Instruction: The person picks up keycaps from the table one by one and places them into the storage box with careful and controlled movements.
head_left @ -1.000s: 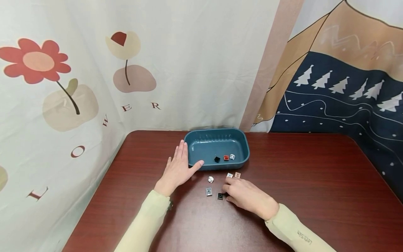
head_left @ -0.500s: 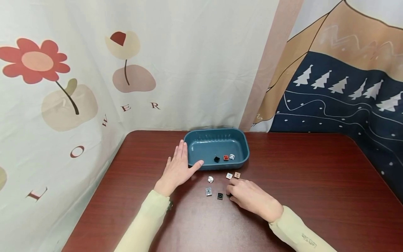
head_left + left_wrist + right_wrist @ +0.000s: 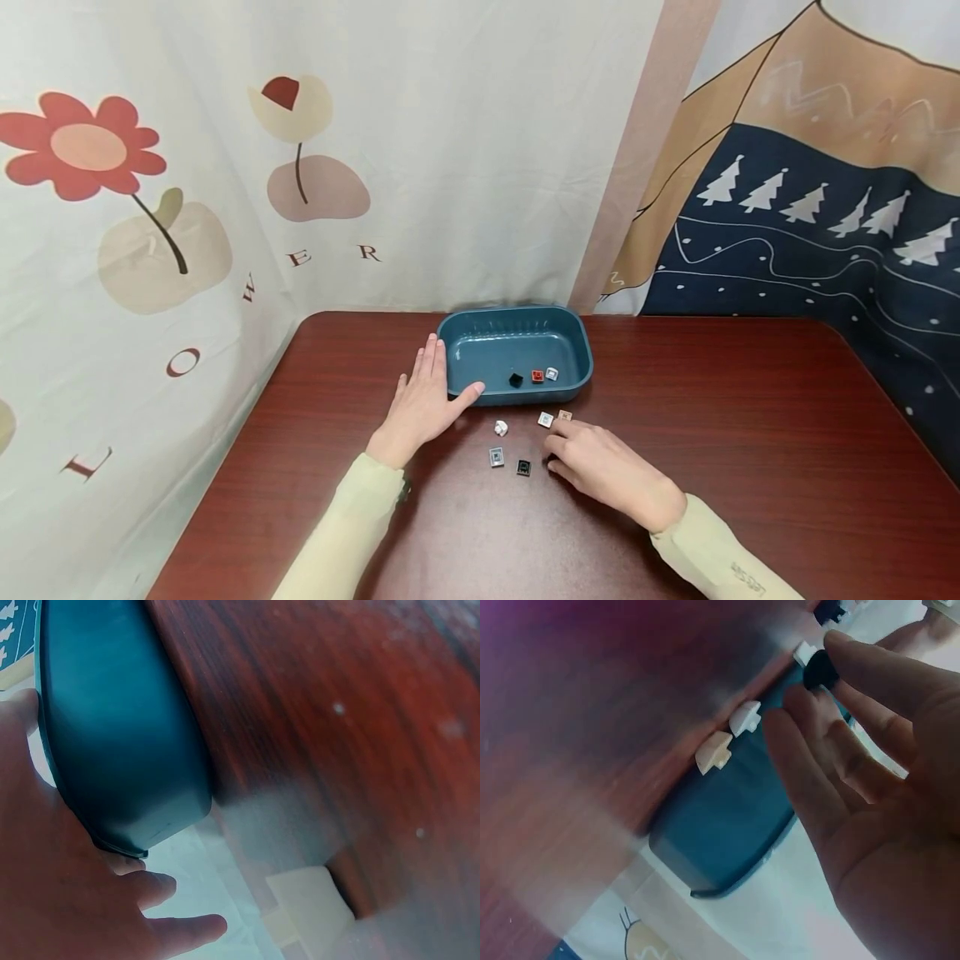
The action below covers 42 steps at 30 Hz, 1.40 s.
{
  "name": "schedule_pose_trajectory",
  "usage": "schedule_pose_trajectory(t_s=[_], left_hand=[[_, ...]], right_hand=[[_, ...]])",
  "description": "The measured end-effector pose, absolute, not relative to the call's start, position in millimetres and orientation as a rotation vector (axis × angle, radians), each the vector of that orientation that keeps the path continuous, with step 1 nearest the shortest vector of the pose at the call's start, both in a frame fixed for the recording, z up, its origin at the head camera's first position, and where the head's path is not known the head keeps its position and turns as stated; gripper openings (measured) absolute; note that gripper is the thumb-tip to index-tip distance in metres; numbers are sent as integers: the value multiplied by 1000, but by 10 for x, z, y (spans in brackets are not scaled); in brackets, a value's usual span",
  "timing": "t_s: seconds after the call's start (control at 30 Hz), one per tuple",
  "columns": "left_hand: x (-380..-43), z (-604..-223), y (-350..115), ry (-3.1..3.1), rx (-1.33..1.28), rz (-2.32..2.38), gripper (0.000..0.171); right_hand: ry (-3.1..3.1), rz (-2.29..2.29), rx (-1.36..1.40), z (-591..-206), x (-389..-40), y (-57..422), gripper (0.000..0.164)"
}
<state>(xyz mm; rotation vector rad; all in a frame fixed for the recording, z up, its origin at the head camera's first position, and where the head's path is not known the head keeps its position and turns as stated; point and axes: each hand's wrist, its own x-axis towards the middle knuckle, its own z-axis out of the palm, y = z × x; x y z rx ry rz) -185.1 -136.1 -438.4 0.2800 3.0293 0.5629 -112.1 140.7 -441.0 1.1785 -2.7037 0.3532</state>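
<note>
A white fabric hanging [image 3: 465, 175] printed with red and beige flowers and spaced letters covers the back and left of the room; to the right, a navy-and-tan fabric panel [image 3: 795, 192] shows white trees. Below them spreads a glossy, reddish-brown wood-grain table [image 3: 720, 408] with rounded far corners. Near its far edge sits a rectangular teal tray [image 3: 498, 350] with rounded corners. The left hand [image 3: 420, 408] lies spread wide against the tray's left end, thumb on the front rim. The right hand [image 3: 607, 471] holds a small dark keycap [image 3: 821, 671] in a narrow pinch over the table, in front of the tray. Black [image 3: 516, 380], red [image 3: 537, 376] and white keycaps [image 3: 552, 374] lie inside; five more pieces rest on the tabletop before it.
</note>
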Motion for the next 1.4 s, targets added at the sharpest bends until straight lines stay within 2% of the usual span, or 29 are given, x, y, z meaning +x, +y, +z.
schedule_pose_trajectory(t_s=[0.23, 1.0, 1.4], left_hand=[[-1846, -4373, -1354, 3027, 270, 558, 109], [-1852, -4354, -1356, 3075, 310, 456, 109], [-1851, -4369, -1353, 3124, 354, 417, 109]], right_hand=[[-2628, 460, 1144, -4308, -1131, 1466, 12], [-2404, 671, 879, -4133, -1275, 1682, 27], [-2367, 757, 783, -4141, -1354, 1718, 24]])
